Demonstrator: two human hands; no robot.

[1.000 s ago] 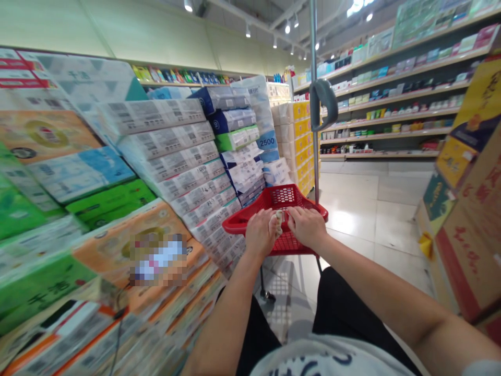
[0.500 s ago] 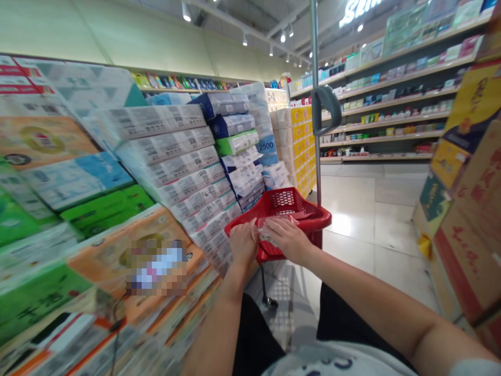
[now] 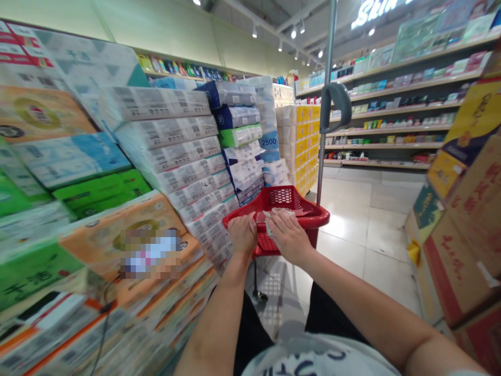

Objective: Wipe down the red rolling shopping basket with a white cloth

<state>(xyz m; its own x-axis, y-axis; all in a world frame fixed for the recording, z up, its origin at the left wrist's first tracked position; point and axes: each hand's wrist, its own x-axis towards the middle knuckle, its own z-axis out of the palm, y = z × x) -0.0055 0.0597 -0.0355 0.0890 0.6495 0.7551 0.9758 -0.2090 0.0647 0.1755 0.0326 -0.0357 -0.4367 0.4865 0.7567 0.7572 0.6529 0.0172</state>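
A red plastic shopping cart basket (image 3: 321, 215) with mesh walls stands in front of me, on legs with a caster and with a tall grey pole at its right. My left hand (image 3: 242, 234) is closed around its near rim, toward the left corner. Just to the right, my right hand (image 3: 288, 236) presses a crumpled white wipe (image 3: 268, 223) against the same rim. Its fingers lie over the wipe and cover much of it; whether it is paper or cloth I cannot tell. A flat reddish part shows behind the fingers inside the basket.
Stacked tissue packs (image 3: 188, 151) rise close on the left, with orange packs (image 3: 156, 219) nearest me. Cardboard cartons (image 3: 469, 219) line the right side. A grey loop handle (image 3: 338, 107) sits on the pole. Store shelves (image 3: 391, 125) stand behind the pale tiled floor (image 3: 348, 235).
My right hand and the wipe have shifted slightly to the right and up along the rim. My left hand keeps its grip. The view has tilted and shifted a little.
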